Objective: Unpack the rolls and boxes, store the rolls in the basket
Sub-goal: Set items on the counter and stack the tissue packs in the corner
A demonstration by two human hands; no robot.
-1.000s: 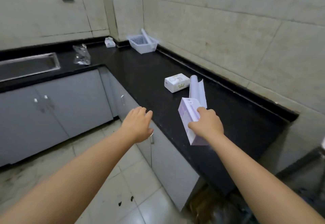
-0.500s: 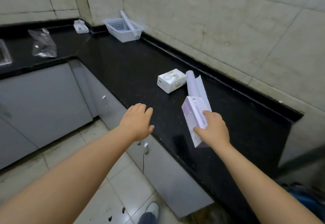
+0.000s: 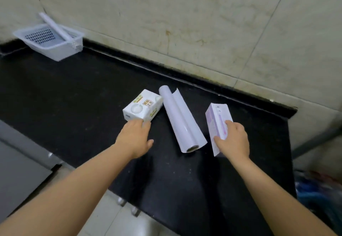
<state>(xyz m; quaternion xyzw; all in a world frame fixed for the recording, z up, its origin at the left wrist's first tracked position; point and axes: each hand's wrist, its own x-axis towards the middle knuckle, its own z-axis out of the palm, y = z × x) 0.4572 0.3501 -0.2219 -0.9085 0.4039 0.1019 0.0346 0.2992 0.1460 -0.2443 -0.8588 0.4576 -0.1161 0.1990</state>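
Observation:
A pale roll (image 3: 182, 120) with a loose flap lies on the black counter (image 3: 74, 95), its open end toward me. To its right, my right hand (image 3: 232, 139) grips a long lilac-and-white box (image 3: 218, 117) at its near end. To the roll's left sits a small white box (image 3: 142, 106) with yellow print. My left hand (image 3: 135, 135) reaches over the counter with its fingertips at that box's near edge; the fingers are fairly straight. At the far left a white plastic basket (image 3: 55, 50) holds one thin roll (image 3: 55, 26) leaning out of it.
A tiled wall (image 3: 203, 23) runs behind the counter. The counter ends at the right near a dark gap (image 3: 314, 143). Grey cabinet doors (image 3: 18, 171) and a tiled floor lie below the front edge. Something blue and blurry (image 3: 318, 193) sits low at the right.
I have stepped closer and my view swung right. My right hand carried the lilac box to the right of the roll. My left hand moved forward to the small white box.

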